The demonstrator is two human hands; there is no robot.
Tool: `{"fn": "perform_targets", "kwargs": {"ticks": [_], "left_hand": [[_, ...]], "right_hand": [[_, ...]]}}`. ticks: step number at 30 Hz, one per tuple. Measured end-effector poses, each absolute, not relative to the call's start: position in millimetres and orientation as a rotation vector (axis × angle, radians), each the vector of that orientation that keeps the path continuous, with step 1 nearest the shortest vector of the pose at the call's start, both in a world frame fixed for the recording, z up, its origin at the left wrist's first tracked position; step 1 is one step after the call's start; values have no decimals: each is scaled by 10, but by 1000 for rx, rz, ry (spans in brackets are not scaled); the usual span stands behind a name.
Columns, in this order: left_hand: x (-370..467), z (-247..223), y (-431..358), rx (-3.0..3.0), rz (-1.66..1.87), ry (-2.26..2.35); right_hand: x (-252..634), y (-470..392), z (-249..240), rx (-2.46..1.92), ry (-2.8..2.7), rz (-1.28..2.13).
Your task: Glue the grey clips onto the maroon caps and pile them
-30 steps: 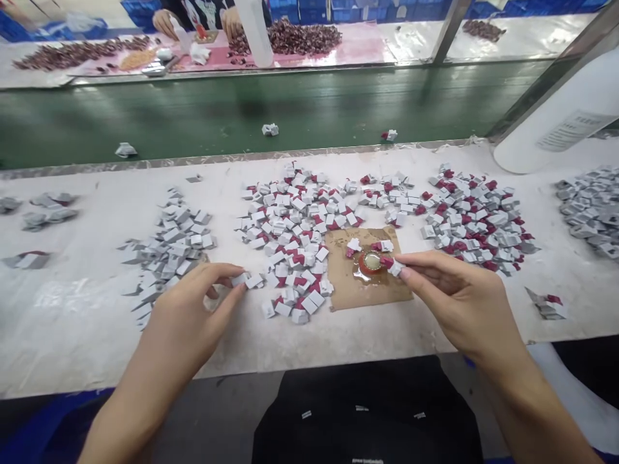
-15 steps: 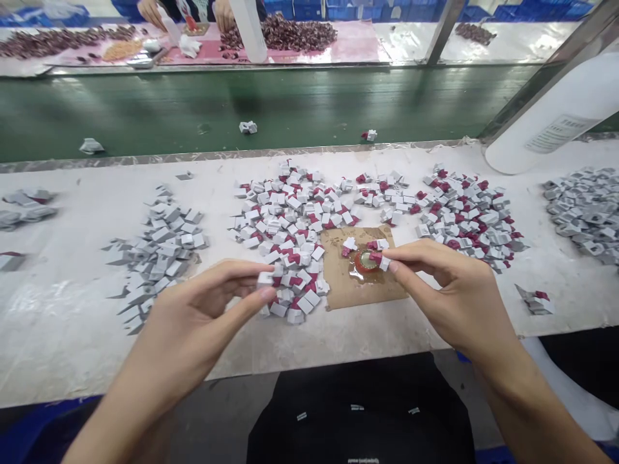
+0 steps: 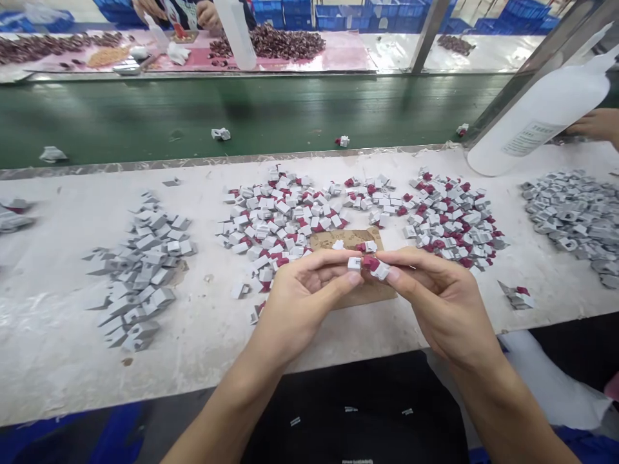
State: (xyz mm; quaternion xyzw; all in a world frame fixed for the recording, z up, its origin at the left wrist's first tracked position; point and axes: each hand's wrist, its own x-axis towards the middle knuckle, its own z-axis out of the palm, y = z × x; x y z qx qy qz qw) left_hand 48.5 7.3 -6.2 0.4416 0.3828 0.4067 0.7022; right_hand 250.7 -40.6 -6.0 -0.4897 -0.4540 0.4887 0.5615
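Pinching small parts, white worktable, green belt, blue crates

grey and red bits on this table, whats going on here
A person's left hand pinches a small light grey piece, and the right hand pinches a grey piece with a dark red end. The two are held close together above the brown cardboard; whether they touch is hard to tell. Grey-and-red pieces lie heaped beyond the hands, and a heap of grey pieces sits farther left.
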Motion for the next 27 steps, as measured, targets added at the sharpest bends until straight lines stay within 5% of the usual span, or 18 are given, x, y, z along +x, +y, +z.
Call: {"fn": "perform_targets", "kwargs": {"ticks": [10, 17, 27], "left_hand": [[359, 66, 122, 1291, 907, 961], [81, 470, 665, 1531, 923, 1124], [158, 132, 2346, 1511, 1003, 1639]], "right_hand": [[2486, -278, 134, -1168, -1329, 1093], [2473, 564, 497, -1124, -1526, 1375], [2049, 2833, 19, -1649, -1807, 675]]}}
